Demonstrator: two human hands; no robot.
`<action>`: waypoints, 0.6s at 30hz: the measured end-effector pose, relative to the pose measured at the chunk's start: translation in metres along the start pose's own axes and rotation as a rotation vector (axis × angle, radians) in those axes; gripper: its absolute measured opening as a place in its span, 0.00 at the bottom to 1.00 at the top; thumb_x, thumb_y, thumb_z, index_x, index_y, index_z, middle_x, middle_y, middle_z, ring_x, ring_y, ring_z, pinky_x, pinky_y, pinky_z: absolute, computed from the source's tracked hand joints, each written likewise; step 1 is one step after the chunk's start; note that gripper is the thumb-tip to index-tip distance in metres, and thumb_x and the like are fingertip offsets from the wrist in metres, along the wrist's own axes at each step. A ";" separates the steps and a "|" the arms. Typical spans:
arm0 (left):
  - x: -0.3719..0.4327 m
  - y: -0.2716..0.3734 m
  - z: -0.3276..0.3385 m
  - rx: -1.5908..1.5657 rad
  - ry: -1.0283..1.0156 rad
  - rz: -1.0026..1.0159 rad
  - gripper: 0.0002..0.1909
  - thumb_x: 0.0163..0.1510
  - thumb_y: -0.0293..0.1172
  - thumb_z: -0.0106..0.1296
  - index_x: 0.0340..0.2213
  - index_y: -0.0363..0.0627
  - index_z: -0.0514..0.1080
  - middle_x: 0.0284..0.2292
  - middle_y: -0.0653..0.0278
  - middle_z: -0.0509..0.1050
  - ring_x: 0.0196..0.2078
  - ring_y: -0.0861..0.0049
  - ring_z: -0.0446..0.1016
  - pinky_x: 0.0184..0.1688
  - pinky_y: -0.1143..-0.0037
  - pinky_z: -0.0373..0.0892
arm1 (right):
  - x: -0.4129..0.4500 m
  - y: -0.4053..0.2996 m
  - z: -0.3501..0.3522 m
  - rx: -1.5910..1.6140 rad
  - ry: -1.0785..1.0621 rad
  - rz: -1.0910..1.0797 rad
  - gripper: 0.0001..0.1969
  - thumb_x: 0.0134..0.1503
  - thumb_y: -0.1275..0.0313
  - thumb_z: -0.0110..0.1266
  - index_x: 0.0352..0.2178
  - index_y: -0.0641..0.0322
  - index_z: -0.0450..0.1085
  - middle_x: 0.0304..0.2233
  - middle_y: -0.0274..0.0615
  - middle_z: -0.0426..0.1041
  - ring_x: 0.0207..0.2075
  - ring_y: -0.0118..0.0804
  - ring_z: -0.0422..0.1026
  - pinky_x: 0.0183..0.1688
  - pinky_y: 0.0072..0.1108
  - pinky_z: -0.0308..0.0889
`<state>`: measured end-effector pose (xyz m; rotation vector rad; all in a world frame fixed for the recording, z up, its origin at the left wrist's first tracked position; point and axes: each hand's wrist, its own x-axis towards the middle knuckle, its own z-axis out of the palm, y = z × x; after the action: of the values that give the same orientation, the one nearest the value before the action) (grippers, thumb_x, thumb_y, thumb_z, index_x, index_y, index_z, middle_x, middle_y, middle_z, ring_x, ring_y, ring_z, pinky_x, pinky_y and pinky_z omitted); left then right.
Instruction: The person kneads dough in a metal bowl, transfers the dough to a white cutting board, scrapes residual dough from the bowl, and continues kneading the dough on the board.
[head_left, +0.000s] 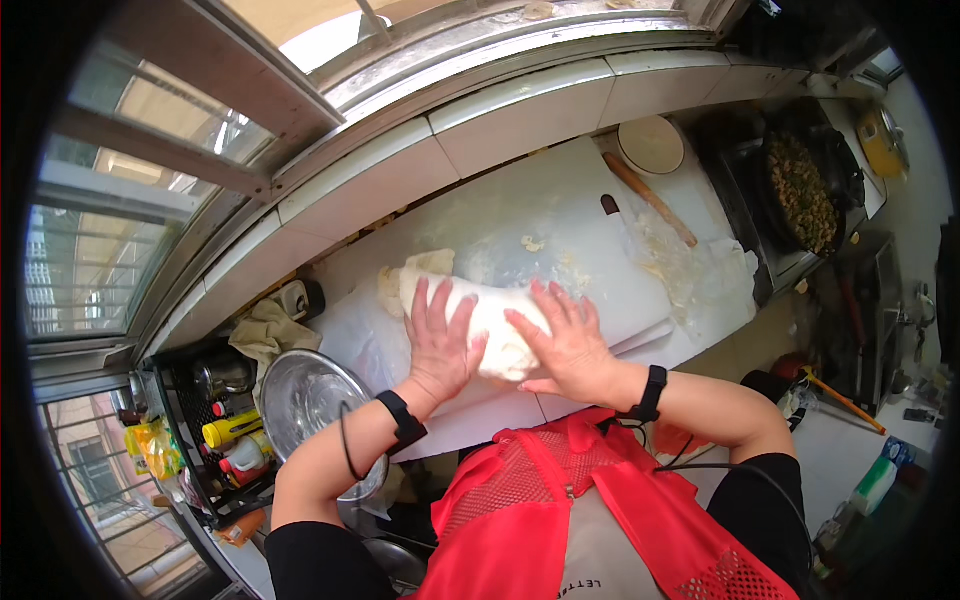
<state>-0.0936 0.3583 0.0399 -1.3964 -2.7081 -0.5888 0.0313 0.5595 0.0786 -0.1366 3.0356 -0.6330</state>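
A large lump of pale dough (495, 322) lies on a white cutting board (487, 232). My left hand (441, 341) presses flat on its left part with the fingers spread. On the right side of the dough rests my right hand (566, 341), fingers also spread. A folded cloth or piece of dough, I cannot tell which, shows just beyond the left end of the lump. Flour and small dough scraps (532, 243) are scattered beyond my hands. Farther right, a wooden rolling pin (651, 199) lies near a pale round bowl (651, 145).
A steel basin (311, 397) stands left of the board, beside a crumpled cloth (275, 330) and a black rack (180, 405) with bottles. At the right, a wok (802, 191) of chopped food sits on the stove. A tiled ledge (517, 112) and windows border the far side.
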 end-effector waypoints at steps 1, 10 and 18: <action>-0.006 0.001 0.006 0.014 0.029 0.021 0.31 0.42 0.42 0.58 0.49 0.50 0.64 0.55 0.52 0.56 0.61 0.43 0.48 0.56 0.47 0.50 | 0.002 0.002 0.007 0.005 0.000 0.013 0.49 0.40 0.52 0.65 0.62 0.43 0.48 0.60 0.60 0.49 0.55 0.62 0.57 0.49 0.55 0.55; 0.050 -0.019 0.036 0.189 -0.092 -0.010 0.26 0.48 0.41 0.52 0.49 0.52 0.64 0.55 0.57 0.57 0.62 0.53 0.49 0.51 0.37 0.50 | 0.063 0.031 0.019 -0.079 0.004 0.109 0.39 0.39 0.71 0.59 0.56 0.50 0.56 0.45 0.56 0.60 0.41 0.54 0.64 0.34 0.40 0.66; 0.117 -0.042 0.028 -0.501 0.071 -0.455 0.27 0.55 0.43 0.47 0.54 0.44 0.62 0.52 0.50 0.65 0.56 0.52 0.60 0.59 0.56 0.55 | 0.116 0.067 -0.003 0.305 -0.106 0.325 0.31 0.41 0.69 0.62 0.49 0.53 0.62 0.43 0.58 0.63 0.45 0.62 0.65 0.46 0.40 0.65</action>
<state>-0.1923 0.4373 0.0247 -0.7662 -2.9501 -1.3920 -0.0895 0.6113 0.0522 0.3142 2.7273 -1.0035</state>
